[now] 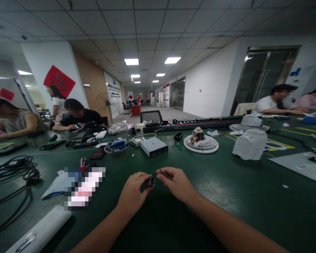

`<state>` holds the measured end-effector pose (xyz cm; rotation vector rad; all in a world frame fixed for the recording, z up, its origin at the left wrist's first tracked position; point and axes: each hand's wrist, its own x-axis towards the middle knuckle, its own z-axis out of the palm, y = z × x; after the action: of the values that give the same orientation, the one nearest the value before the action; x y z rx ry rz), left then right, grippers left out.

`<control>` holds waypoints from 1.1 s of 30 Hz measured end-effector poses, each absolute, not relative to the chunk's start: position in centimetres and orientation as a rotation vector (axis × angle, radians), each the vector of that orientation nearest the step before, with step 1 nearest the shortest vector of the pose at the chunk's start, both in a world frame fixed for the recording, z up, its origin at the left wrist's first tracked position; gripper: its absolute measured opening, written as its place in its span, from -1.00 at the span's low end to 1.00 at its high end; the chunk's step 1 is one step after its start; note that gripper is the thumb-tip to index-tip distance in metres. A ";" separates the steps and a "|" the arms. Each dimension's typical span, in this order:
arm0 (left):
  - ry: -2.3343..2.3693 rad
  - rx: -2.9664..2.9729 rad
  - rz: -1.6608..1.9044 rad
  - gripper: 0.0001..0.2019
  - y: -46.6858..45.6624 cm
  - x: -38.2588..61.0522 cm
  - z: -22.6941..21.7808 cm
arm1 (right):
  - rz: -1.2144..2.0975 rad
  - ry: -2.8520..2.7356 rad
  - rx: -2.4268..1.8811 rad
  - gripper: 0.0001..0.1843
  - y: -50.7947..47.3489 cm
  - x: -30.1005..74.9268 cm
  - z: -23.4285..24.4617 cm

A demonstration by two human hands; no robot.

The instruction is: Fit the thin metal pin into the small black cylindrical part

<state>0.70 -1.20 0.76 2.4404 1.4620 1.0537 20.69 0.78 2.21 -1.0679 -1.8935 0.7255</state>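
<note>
Fingers (142, 177) (left, half-curled) around cylinder (149, 182)

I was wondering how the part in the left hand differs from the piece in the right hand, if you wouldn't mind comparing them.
The cylindrical part in the left hand is round, while the thin piece in the right hand is narrow.
The cylindrical part looks clearly thicker than the thin piece.
Both are dark, held in the fingers and apart from each other.
</note>
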 end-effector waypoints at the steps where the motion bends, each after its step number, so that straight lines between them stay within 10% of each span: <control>1: 1.446 2.464 1.049 -0.69 -1.3 0.7 0.8 | 0.722 -1.907 -1.044 -0.77 0.7 20.6 2.2; 33: 1.182 2.757 0.784 -0.66 -1.5 -0.1 1.2 | 0.601 -2.126 -1.189 -0.84 0.5 20.9 2.5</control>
<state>-0.15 -1.51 1.22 2.7565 1.1825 0.7836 20.87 0.49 2.47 -1.1892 -2.1258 0.6011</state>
